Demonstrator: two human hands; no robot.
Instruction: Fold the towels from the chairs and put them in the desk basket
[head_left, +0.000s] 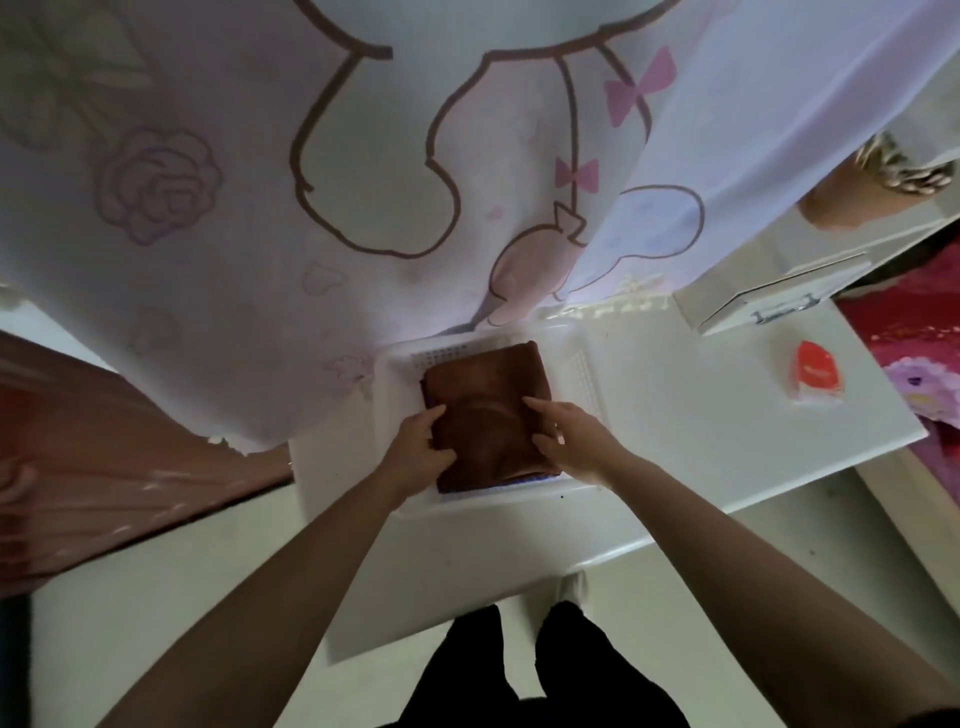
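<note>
White desk (701, 431) basket (582, 374) holds brown towel (488, 395) between both hands.

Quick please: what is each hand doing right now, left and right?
Left hand: closed on the left edge of the brown towel.
Right hand: closed on the towel's right edge, in the white basket.

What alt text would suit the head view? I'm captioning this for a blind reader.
Seen from above, the left hand and right hand grip the sides of a folded brown towel sitting in a white basket on a white desk. A cartoon-printed curtain hangs behind, and a small red packet lies to the right.
</note>
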